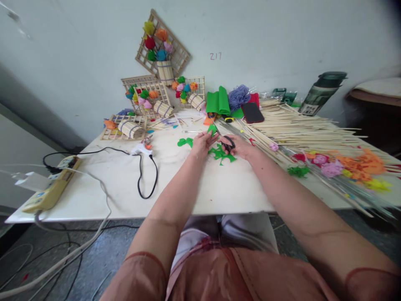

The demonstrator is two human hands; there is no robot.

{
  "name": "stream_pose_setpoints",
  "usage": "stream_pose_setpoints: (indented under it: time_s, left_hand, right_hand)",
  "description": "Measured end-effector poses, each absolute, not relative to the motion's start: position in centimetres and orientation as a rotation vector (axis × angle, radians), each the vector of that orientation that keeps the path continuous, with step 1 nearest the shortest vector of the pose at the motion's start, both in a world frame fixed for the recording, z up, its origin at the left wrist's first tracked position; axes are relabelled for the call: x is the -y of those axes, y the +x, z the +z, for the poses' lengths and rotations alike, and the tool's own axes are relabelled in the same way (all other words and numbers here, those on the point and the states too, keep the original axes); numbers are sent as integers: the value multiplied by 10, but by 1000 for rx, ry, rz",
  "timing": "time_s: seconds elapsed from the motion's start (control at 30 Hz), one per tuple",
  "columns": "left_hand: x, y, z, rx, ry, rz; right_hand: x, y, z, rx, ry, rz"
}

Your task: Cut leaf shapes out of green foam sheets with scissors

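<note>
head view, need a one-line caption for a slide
Left hand holding green paper, right hand holding black-handled scissors, with green scraps on the white table.

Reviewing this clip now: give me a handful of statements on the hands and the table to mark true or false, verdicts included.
1. The right hand holds black-handled scissors. True.
2. The left hand holds a red piece. False: the left hand holds a green piece.
3. A dark phone lies to the right of the folded green sheet. True.
4. The yellow power strip lies at the table's right end. False: the yellow power strip is at the left end.
5. A bottle stands on the right side. True.
</note>
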State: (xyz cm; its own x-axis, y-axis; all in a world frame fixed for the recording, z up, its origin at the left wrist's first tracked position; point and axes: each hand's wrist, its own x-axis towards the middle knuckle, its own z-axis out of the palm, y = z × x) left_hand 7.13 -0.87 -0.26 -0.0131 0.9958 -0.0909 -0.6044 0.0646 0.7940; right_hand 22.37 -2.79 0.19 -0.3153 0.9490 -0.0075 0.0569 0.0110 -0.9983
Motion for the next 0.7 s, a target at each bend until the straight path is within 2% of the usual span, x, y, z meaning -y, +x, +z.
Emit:
stream_pose_setpoints:
  time_s: [0.7]
  left_hand:
    - [7, 72, -4, -790, 622, 1427]
  right_hand:
    - [24, 221, 1, 1425, -1097, 1448]
